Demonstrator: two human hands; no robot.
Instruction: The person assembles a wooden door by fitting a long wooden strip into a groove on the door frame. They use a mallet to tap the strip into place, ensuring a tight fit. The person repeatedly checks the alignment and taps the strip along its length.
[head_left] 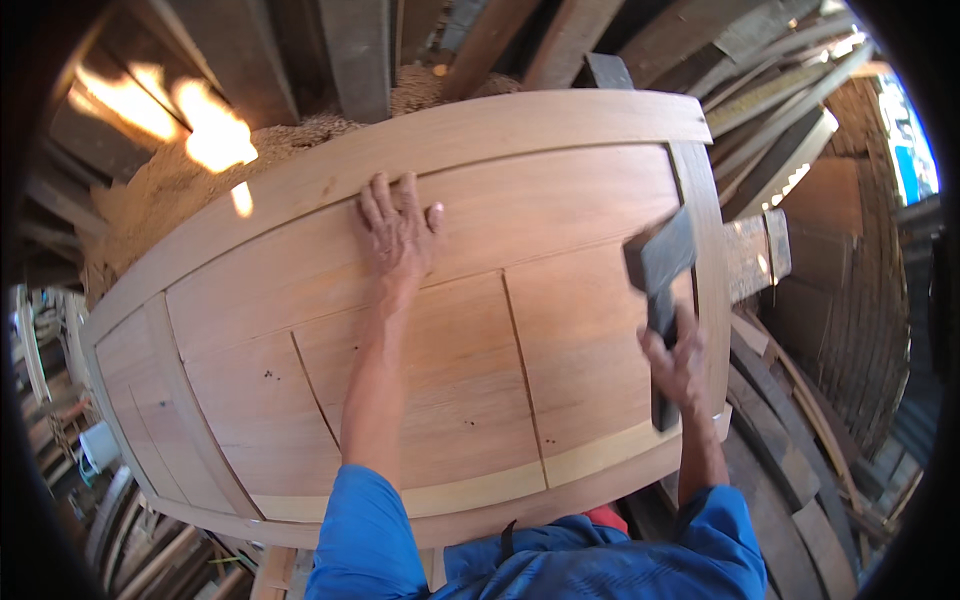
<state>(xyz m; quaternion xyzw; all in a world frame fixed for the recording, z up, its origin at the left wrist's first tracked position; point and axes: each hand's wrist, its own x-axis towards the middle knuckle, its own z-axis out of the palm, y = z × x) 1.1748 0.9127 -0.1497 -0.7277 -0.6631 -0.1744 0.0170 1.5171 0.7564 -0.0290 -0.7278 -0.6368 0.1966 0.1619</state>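
Observation:
A large wooden panel door [420, 370] lies flat before me, its pale frame around inset boards with narrow grooves between them. My left hand [400, 232] rests on the boards near the far rail, fingers spread, holding nothing. Toward the right end, my right hand [682, 362] is wrapped round the handle of a dark mallet [663, 258]. The mallet's blocky head is raised over the boards next to the right end of the frame, slightly blurred. Small dark marks dot the lower boards.
Beneath the door's right end, a timber support [757, 256] sticks out. Sawdust [165, 205] is heaped beyond the far left edge. Upright planks [355, 60] stand at the back, and stacked timber [800, 450] lies at the right. A white bucket [98, 446] is at far left.

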